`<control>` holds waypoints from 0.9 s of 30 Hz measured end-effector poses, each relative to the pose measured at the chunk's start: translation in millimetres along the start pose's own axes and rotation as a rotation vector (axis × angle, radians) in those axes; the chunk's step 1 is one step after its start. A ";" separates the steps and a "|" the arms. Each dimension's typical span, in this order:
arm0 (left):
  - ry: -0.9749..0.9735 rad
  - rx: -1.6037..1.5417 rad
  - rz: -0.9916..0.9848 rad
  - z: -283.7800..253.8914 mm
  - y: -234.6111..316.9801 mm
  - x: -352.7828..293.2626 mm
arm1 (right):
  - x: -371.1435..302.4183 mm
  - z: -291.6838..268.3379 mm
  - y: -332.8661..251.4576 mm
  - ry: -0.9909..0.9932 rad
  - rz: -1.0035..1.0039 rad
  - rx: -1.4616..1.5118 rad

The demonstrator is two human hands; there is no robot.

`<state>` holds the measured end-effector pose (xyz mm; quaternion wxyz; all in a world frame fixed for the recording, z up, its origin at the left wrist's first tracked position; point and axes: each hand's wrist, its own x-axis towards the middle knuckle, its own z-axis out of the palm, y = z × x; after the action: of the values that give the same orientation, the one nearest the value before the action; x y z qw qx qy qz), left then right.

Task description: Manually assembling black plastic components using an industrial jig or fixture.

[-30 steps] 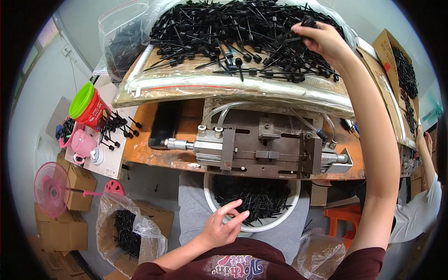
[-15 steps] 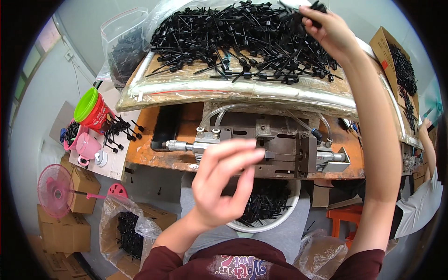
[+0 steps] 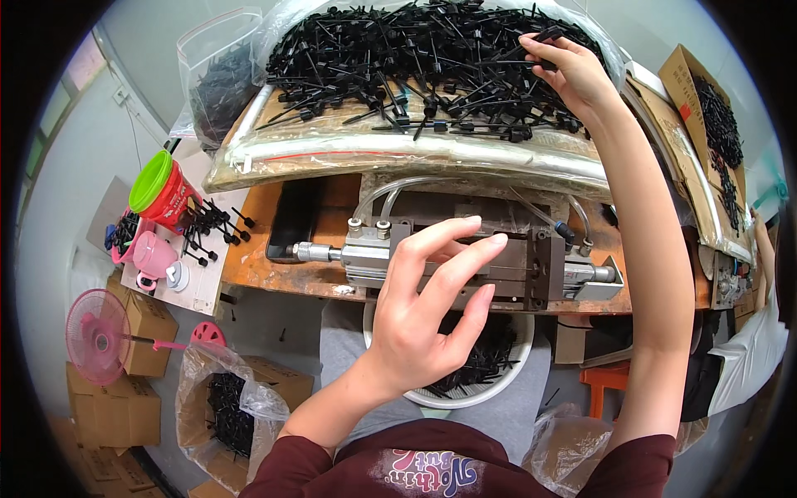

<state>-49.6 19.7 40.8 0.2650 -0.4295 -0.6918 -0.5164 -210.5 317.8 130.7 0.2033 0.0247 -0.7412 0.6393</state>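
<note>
A heap of black plastic pieces [image 3: 365, 50], each with a thin stem and a thick head, covers a raised, plastic-wrapped board [image 3: 349, 153]. At the heap's right side my right hand [image 3: 573, 75] has its fingers closed on a black stemmed plastic piece [image 3: 548, 34]; how many it holds is hard to see. My left hand [image 3: 423, 324] hovers before the brown metal clamping fixture [image 3: 506, 270] with fingers apart and holding nothing, and hides part of it. Air cylinders flank the fixture, the left cylinder [image 3: 365, 257] and the right cylinder [image 3: 585, 274].
Below the bench edge, a white basket [image 3: 523, 357] of black pieces rests on my lap. Left stand a red bucket [image 3: 176, 199], a pink cup [image 3: 154, 256] and a pink fan [image 3: 100, 336]. A bagged carton [image 3: 195, 423] sits lower left; another carton [image 3: 685, 79] is at right, near a co-worker.
My right hand has come down and slightly left, nearer the heap's surface. My left hand has shifted a little right, its fingers spreading wider. The fixture's middle shows less behind it.
</note>
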 end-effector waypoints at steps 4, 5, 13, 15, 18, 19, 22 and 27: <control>0.005 0.022 0.029 -2.5 -4.0 5.2 | 2.6 -0.3 -5.7 -0.091 -0.075 0.118; 0.010 0.020 0.034 -2.5 -5.2 6.2 | 3.0 -2.3 -7.5 -0.063 -0.073 0.123; 0.168 -0.231 -0.223 -3.2 -12.7 16.0 | -103.1 46.6 -22.8 0.062 -0.077 0.364; 0.209 -0.082 -0.108 4.0 -7.3 17.6 | -143.9 67.9 -21.1 0.178 -0.080 0.417; 0.193 0.030 0.060 21.9 -6.3 15.3 | -196.9 104.9 -16.1 0.296 -0.017 0.518; 0.181 0.050 0.098 27.9 -8.9 12.8 | -208.8 116.6 -8.6 0.317 -0.010 0.569; 0.098 0.090 0.114 31.7 -8.1 3.5 | -230.7 125.8 2.1 0.407 -0.004 0.669; -0.080 0.012 0.051 21.5 -4.3 -16.8 | -258.1 130.2 11.4 0.472 0.074 0.676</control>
<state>-43.5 34.1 18.2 0.2530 -0.4656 -0.6938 -0.4877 -12.6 137.5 21.1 0.3250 -0.0839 -0.4228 0.8417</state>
